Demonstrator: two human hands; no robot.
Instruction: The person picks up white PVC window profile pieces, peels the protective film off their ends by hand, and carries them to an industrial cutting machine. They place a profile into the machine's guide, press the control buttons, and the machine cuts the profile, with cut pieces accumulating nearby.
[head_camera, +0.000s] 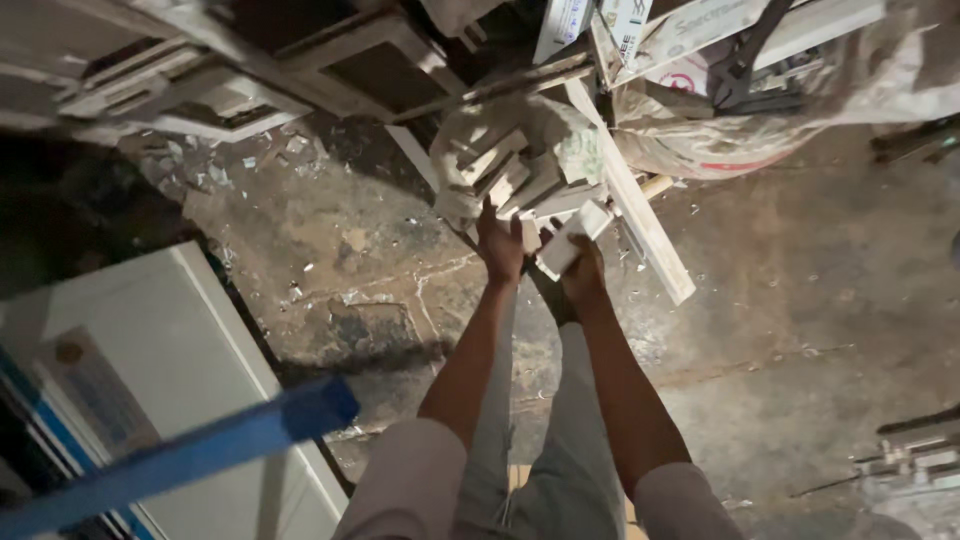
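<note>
Both hands at sack (520, 150) of blocks; right hand (582, 272) grips white block (572, 238).

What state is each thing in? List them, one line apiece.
Left hand: reaching into the sack, fingers on the pieces.
Right hand: closed around a white block.
White block: held, lifted clear of the floor.
Open sack: slumped, mouth open, pale offcuts inside.
Long white strip: lying slanted on the floor.
Large sack: full, lying on its side.
Floor: dusty, cracked, littered with chips.

White block (572, 240) w/ white strip (640, 225) beside; grey-brown stained floor (780, 300). Blue bar (200, 450) seen over white panel (160, 340); sleeves (410, 490) pale pinkish-grey.
</note>
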